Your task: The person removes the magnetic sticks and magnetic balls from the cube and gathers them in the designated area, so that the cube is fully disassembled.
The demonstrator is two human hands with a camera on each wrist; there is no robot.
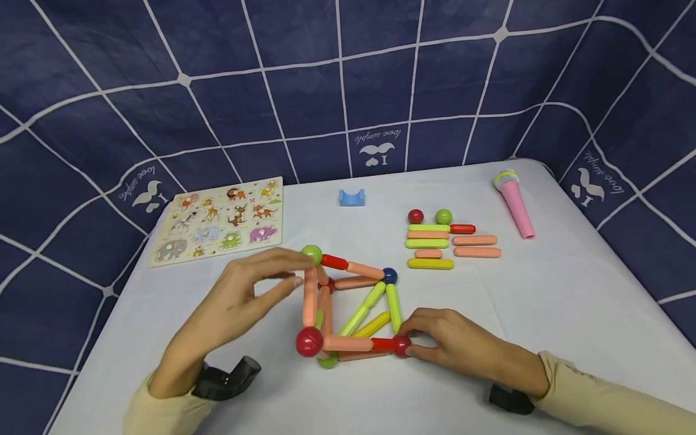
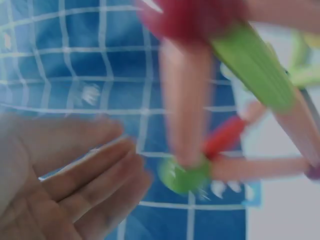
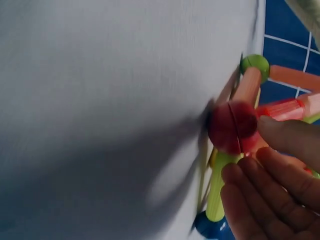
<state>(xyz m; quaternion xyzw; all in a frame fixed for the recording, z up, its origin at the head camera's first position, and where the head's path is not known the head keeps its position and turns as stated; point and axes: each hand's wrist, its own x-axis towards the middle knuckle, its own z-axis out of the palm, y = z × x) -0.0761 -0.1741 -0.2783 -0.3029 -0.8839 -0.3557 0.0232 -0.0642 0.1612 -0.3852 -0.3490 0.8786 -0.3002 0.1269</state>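
Note:
A frame of magnetic rods and balls stands on the table before me: peach rods [image 1: 350,344], lime rods [image 1: 394,308], a raised red ball [image 1: 309,342] and a blue ball [image 1: 389,276]. My left hand [image 1: 244,299] is beside the green ball [image 1: 312,254] at the upper left corner. Its fingers are fairly straight, and the left wrist view shows a gap between them and the blurred green ball [image 2: 184,175]. At the near right corner, my right hand [image 1: 459,344] pinches a red ball [image 1: 402,345] between thumb and fingers. That red ball [image 3: 233,127] joins several rods.
Loose rods [image 1: 427,244] lie behind the frame to the right, with a red ball [image 1: 415,216] and a green ball [image 1: 443,216]. A pink toy microphone [image 1: 517,208] is farther right. An animal puzzle board [image 1: 182,226] and a blue cradle-shaped piece [image 1: 351,199] sit at the back.

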